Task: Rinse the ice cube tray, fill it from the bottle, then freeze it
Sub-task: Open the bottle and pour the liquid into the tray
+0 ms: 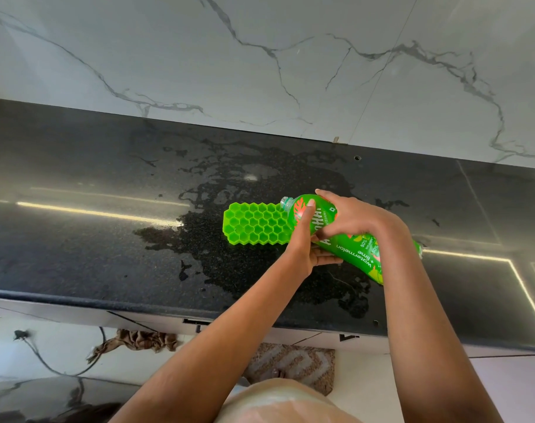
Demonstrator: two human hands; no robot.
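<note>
A bright green honeycomb ice cube tray [254, 224] lies flat on the wet black counter [77, 239]. A green plastic bottle [354, 248] with a watermelon-lime label is tipped almost level, its open neck over the tray's right end. My left hand [305, 242] grips the bottle near its shoulder from the near side, thumb up on the label. My right hand [348, 215] wraps over the top of the bottle's body. The tray's right end is hidden behind the bottle and my hands.
Water is spilled in a wide puddle [244, 184] around the tray. A marble wall [260, 56] backs the counter. Below the counter edge, a brown cloth [138, 341], a black cable [43, 355] and a patterned mat [293, 364] lie on the floor.
</note>
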